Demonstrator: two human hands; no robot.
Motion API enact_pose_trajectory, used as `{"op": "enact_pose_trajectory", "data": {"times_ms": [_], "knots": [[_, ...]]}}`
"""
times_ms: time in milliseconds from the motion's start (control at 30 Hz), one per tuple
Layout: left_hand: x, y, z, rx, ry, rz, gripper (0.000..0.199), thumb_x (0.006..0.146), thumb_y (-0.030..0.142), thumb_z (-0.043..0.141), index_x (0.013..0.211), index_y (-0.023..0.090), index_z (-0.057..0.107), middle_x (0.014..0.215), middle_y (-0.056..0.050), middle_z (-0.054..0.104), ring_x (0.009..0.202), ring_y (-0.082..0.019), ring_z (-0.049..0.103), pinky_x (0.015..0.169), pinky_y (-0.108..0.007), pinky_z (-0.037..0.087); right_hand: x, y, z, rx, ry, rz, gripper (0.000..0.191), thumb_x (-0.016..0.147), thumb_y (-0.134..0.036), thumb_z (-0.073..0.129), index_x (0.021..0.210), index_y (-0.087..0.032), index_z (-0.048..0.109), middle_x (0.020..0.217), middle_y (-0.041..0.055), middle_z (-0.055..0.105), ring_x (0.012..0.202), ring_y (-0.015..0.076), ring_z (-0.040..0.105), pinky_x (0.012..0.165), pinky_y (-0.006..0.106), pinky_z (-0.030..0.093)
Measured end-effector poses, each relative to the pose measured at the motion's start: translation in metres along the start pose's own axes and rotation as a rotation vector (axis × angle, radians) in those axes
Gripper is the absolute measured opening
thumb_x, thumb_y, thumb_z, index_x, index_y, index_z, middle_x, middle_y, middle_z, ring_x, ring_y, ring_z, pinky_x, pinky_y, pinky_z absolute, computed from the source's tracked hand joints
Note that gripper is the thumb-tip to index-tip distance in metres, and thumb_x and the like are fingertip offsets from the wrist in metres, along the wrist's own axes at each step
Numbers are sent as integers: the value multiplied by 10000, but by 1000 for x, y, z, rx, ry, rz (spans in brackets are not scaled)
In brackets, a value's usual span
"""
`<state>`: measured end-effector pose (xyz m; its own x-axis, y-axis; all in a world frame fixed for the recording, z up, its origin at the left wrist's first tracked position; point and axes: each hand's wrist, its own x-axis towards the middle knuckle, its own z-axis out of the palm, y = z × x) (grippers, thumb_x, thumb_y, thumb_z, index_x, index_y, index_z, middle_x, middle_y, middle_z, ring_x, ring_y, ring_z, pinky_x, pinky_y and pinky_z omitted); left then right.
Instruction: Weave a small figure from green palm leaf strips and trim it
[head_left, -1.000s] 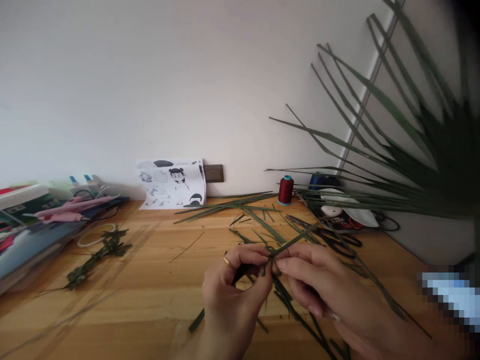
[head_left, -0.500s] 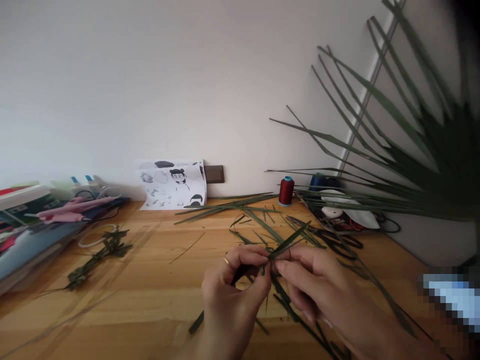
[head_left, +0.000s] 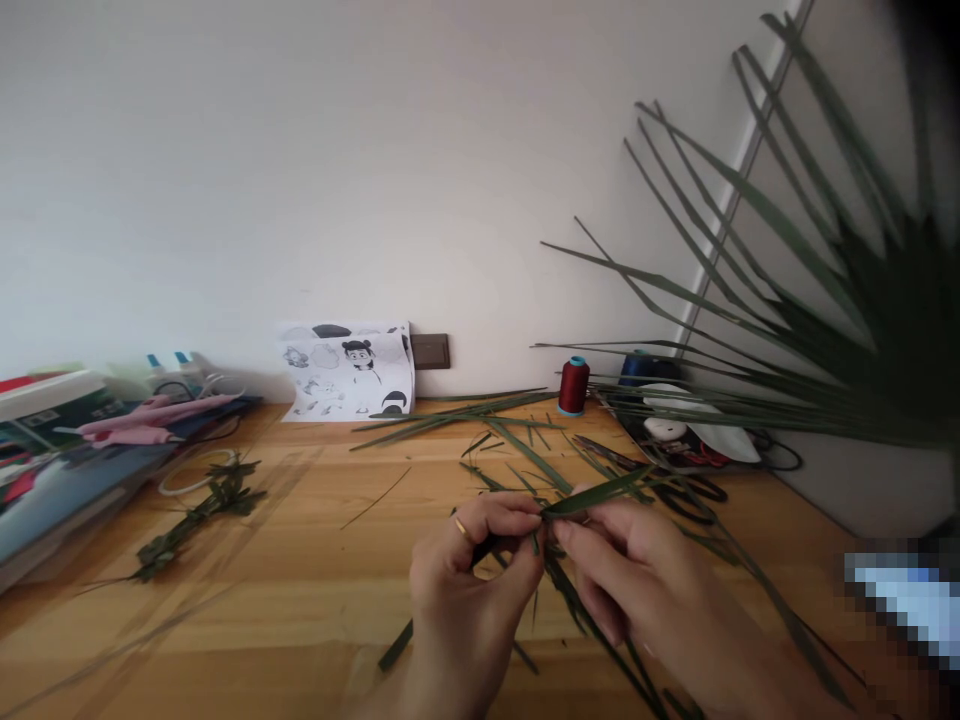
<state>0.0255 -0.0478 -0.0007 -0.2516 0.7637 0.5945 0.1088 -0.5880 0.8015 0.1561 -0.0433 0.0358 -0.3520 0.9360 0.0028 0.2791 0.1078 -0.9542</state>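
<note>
My left hand [head_left: 476,570], with a ring on one finger, pinches a green palm leaf strip [head_left: 600,493] between thumb and fingertips. Close against it, my right hand [head_left: 637,565] grips the same leaf work with thumb and forefinger. One blade of the strip points up and to the right over my right hand. The spot where the fingertips meet is mostly hidden. Below the hands, more cut leaf strips [head_left: 611,650] lie on the wooden table [head_left: 300,590]. A woven leaf piece [head_left: 196,515] rests on the table at the left.
A large palm frond [head_left: 847,330] spreads from the right. Behind the hands are a red thread spool [head_left: 574,387], scissors [head_left: 686,495] and a printed drawing sheet [head_left: 351,375] against the wall. A pink glue gun [head_left: 139,420] lies among supplies at the left.
The leaf blade above my right hand has tipped lower to the right. Both hands stay close together, shifted slightly. The whole view has moved a little.
</note>
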Motion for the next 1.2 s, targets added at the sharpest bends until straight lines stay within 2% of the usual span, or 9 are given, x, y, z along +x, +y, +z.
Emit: {"op": "enact_pose_trajectory", "data": {"times_ms": [100,167,300,367,533,667,800,933,1200], "knots": [[0,0,0,-11,-1,9,172,623,11,613,646,181,629,720,3,679,671,-113,630,600,-179,520,0,0,-1,-6,-52,39,281,856,-343,351,642,-197,460,434,-77,401,382,67,343,369,186,264],[0,1,0,-28,-6,-18,163,624,16,615,641,178,630,719,0,680,666,-113,632,595,-177,522,0,1,-1,-109,-40,-19,297,858,-339,343,620,-197,450,441,-66,417,394,75,380,385,191,295],[1,3,0,-78,-8,-123,128,625,42,627,639,169,631,727,-11,684,660,-120,636,599,-187,532,-1,6,2,-430,206,-284,256,828,-280,374,604,-194,464,538,-19,514,487,114,472,468,237,340],[2,4,1,-94,-6,-162,107,627,58,631,631,164,631,721,-16,682,660,-124,635,602,-191,532,0,8,4,-479,263,-315,224,822,-270,383,641,-192,490,579,-6,538,520,128,488,491,249,350],[8,8,3,-145,13,-302,85,627,84,641,658,157,610,682,-4,669,637,-114,625,585,-176,519,4,8,4,-213,80,-192,323,877,-338,320,594,-204,401,475,-60,415,431,86,421,420,196,337],[12,9,2,-143,-7,-390,69,630,108,646,673,154,620,650,1,664,635,-117,622,584,-177,514,6,9,3,-251,102,-224,383,880,-358,327,541,-191,394,491,-50,432,468,81,433,472,201,343],[11,9,1,-87,-21,-299,62,638,110,635,673,161,634,645,4,670,610,-110,618,570,-173,511,5,11,3,-287,119,-247,390,882,-345,329,534,-186,405,486,-52,434,463,75,431,473,203,333],[10,9,1,-31,-16,-159,91,637,82,622,675,164,626,668,4,674,624,-110,622,591,-176,518,3,10,4,-235,105,-190,391,875,-355,339,529,-187,409,468,-54,430,439,74,423,438,195,326],[9,9,1,-11,-4,-174,77,652,91,614,688,159,613,669,-8,666,624,-117,625,587,-189,530,3,6,5,-165,102,-113,415,864,-381,344,496,-191,369,439,-55,400,411,79,389,418,202,313]]}}
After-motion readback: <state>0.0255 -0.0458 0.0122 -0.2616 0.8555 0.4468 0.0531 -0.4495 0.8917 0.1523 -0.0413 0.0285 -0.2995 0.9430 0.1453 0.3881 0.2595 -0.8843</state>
